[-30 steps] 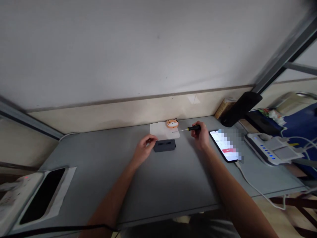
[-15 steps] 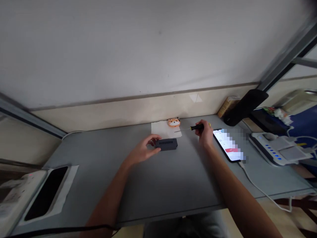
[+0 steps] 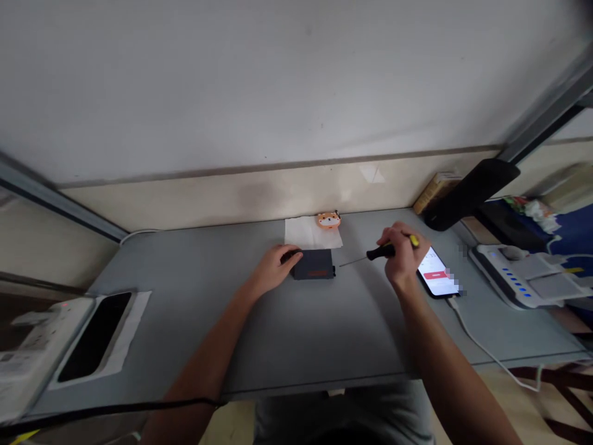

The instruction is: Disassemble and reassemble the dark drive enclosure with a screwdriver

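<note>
Both forearms are stretched forward, bare. The left hand (image 3: 274,270) is laid palm down, fingers loosely curled toward the right. The right hand (image 3: 402,255) is raised slightly and closed in a fist, knuckles up.

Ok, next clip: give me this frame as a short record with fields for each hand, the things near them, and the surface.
left hand: left hand rests on the left end of the small dark box, steadying it on the table
right hand: right hand holds the screwdriver by its black and yellow handle, tip pointing at the box's right side, just short of it
behind box: white paper with an orange animal figure
right of hand: lit phone on a white cable
surface: grey table
</note>
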Tool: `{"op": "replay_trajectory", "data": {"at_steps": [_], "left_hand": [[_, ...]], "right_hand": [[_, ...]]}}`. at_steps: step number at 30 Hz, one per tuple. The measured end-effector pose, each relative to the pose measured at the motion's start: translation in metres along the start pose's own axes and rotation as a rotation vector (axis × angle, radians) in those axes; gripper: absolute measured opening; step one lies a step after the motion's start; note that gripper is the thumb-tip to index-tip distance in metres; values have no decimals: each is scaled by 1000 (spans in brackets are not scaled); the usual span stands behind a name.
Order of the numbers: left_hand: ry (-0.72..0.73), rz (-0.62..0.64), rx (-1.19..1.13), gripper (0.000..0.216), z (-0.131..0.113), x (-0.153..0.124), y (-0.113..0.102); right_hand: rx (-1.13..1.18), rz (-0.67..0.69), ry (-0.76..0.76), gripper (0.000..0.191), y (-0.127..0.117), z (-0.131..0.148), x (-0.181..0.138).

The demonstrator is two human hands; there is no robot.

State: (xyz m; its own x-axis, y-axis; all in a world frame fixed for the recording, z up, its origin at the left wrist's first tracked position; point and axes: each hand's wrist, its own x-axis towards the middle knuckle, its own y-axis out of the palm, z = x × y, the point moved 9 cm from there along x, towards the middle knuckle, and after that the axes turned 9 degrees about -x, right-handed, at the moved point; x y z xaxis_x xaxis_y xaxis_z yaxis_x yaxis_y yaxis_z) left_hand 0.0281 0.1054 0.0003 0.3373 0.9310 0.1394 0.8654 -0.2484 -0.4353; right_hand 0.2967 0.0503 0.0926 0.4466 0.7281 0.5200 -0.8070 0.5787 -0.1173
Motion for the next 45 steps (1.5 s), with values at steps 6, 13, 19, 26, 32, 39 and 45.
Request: {"op": "replay_trajectory", "data": {"at_steps": [6, 13, 19, 26, 32, 39, 45], "left_hand": [[153, -9, 90, 23, -10, 0, 2], [276, -15, 220, 22, -12, -1, 5], [318, 2, 297, 24, -16, -4, 7], [332, 8, 338, 26, -20, -5, 8], [336, -28, 337, 27, -22, -4, 3], [349, -62, 309, 27, -39, -8, -5], [158, 41, 111, 28, -38, -8, -8]], "right_hand": [[-170, 359, -386, 36, 43, 38, -40], [-176, 349, -549, 34, 54, 49, -46], [-204, 381, -468, 35, 56, 44, -45], [-200, 377, -476, 36, 55, 46, -46], [-195, 391, -425, 37, 62, 38, -54], [-113, 467, -628, 29, 82, 54, -84], [-90, 448, -493, 32, 77, 46, -77]]}}
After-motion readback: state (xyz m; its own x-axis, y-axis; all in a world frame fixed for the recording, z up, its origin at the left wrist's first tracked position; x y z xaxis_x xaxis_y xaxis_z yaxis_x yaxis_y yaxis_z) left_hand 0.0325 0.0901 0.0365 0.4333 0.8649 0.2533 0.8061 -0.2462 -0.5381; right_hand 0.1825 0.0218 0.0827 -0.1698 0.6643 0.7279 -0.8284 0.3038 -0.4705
